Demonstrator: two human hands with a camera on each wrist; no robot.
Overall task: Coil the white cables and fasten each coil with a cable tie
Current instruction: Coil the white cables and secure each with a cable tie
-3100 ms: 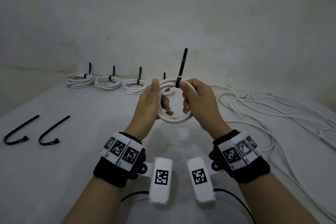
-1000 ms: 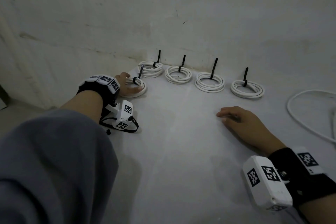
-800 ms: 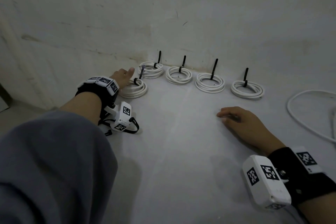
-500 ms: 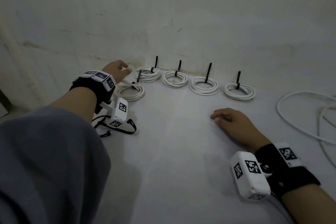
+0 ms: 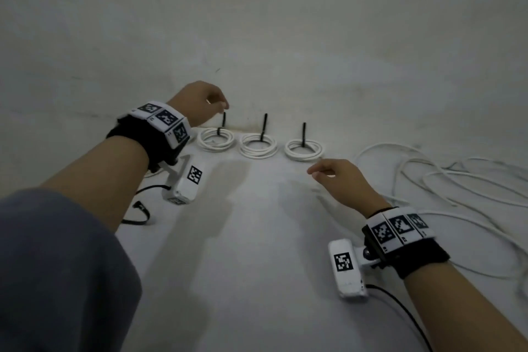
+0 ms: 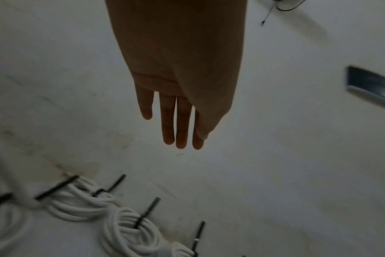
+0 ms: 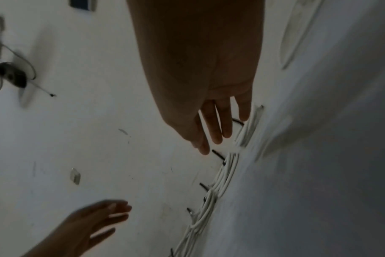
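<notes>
Three white cable coils (image 5: 216, 138) (image 5: 258, 146) (image 5: 303, 149) lie in a row by the wall, each bound with a black cable tie (image 5: 265, 123) whose tail stands upright. More tied coils (image 6: 77, 208) show in the left wrist view; my left forearm hides them in the head view. My left hand (image 5: 210, 106) hovers above the leftmost visible coil, fingers (image 6: 180, 125) straight and holding nothing. My right hand (image 5: 324, 173) hangs just over the table in front of the rightmost coil, also holding nothing, with its fingers (image 7: 218, 125) relaxed. Loose white cable (image 5: 457, 180) sprawls at the right.
The white table (image 5: 257, 251) meets a pale wall (image 5: 285, 37) right behind the coils. A black lead (image 5: 140, 208) from the left wrist camera trails on the table. My grey sleeve (image 5: 57, 266) fills the lower left.
My left hand let go of the newly tied coil at the row's left end and rose away from it. My right hand lifted off the table. The view swung right, showing the loose cable.
</notes>
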